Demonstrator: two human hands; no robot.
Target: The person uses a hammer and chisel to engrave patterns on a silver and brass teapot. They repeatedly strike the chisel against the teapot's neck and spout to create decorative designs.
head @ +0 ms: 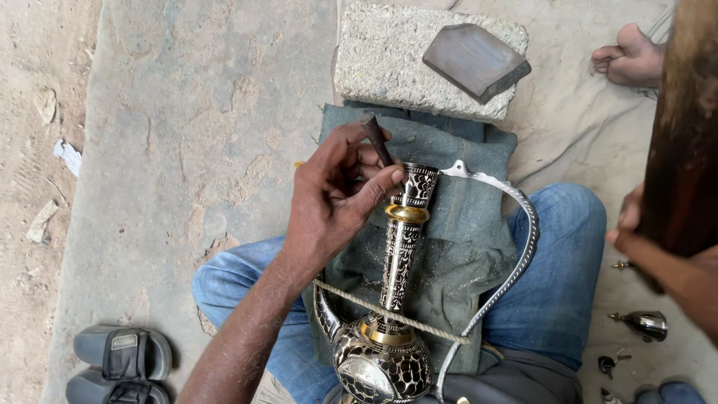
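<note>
An ornate black-and-silver metal ewer (399, 258) with brass bands lies across my lap on a grey-green cloth (456, 247), its mouth pointing away from me. Its long curved handle (527, 232) arcs on the right, and a rope (419, 323) crosses its lower neck. My left hand (333, 198) pinches a short dark chisel (373, 137) with its tip at the ewer's mouth. At the right edge, my right hand (630, 223) grips a large brown wooden mallet (684, 127), blurred and raised above the lap.
A rough stone block (389, 67) with a dark wedge-shaped slab (475, 58) on it lies beyond the cloth. A bare foot (632, 56) shows top right. Grey sandals (120, 359) lie bottom left. Small metal parts (643, 323) sit on the ground at right.
</note>
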